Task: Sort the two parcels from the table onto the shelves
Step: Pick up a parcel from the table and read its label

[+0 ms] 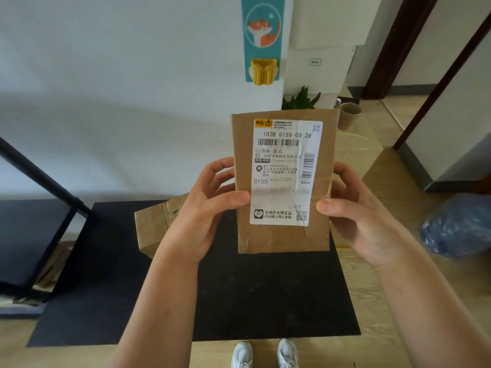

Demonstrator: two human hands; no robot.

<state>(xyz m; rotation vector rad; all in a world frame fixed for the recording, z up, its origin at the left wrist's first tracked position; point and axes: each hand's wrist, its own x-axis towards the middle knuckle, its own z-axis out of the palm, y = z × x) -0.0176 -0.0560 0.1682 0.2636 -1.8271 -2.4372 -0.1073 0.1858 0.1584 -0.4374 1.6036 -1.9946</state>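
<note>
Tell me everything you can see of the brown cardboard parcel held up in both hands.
The flat brown cardboard parcel is held upright above the black table, its face towards the camera. A white shipping label, wrinkled and taped over, covers most of the face and reads "102B G155-00 28" with barcodes. The cardboard looks creased and worn. The left hand grips its left edge, the right hand its right edge, thumbs on the front. Nothing else touches it.
</note>
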